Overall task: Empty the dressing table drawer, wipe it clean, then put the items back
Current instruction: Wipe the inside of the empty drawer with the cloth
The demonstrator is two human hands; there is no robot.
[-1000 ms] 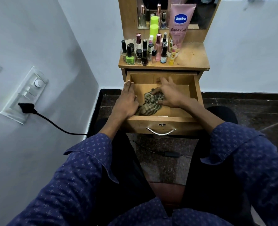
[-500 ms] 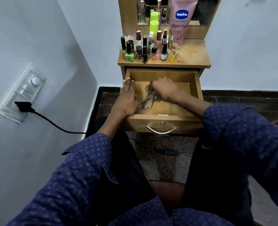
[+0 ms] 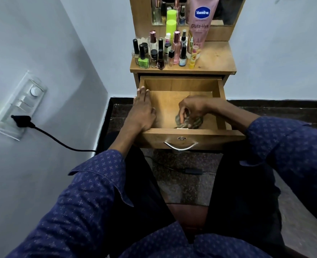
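The wooden dressing table drawer is pulled out in front of me, holding nothing but a cloth. My left hand rests flat on the drawer's left rim with its fingers straight. Inside, my right hand grips a bunched olive-patterned cloth against the drawer floor near the front wall, and the image is blurred there. Several nail polish and perfume bottles and a pink Vaseline tube stand on the table top.
A mirror rises behind the bottles. On the left wall is a switch panel with a black plug and cable running to the floor. A black adapter lies on the dark floor under the drawer, between my knees.
My right hand has dragged the cloth from the middle-left of the drawer back to the front wall. My left hand stays on the left rim.
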